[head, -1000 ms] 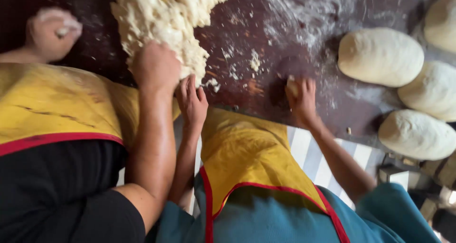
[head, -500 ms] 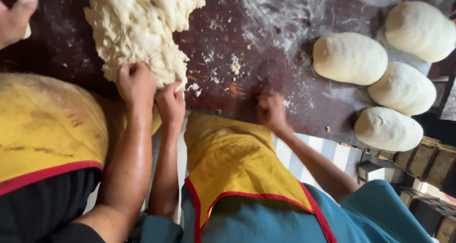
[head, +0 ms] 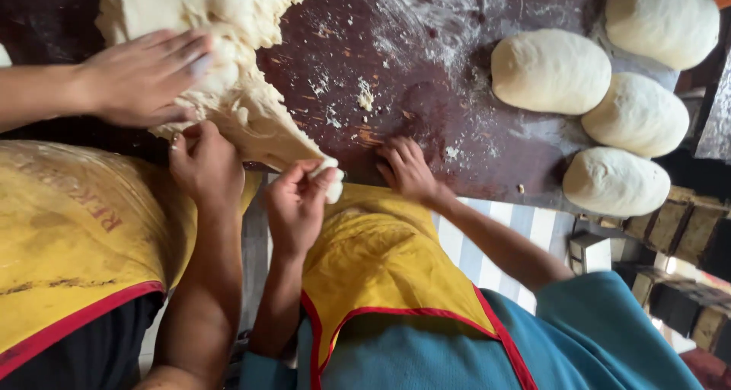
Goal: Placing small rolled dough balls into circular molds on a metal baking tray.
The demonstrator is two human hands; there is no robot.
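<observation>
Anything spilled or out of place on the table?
Only a small mess: torn dough crumbs and smeared white flour lie scattered on the dark brown table. The big ragged dough mass is stretched into a tail over the near edge, pinched by a co-worker's hand. The four smooth dough loaves sit tidy.

We see the big dough mass (head: pixel 205 47) lying on the far left of the floured table (head: pixel 426 93), with a tail of it stretching toward the near edge. Four shaped dough loaves (head: pixel 550 70) sit well apart from it on the table's right side, in a cluster running from far to near. Dough scraps (head: pixel 365 97) lie between the mass and the loaves, and wooden blocks (head: pixel 678 230) stand beyond the table's near right corner.
</observation>
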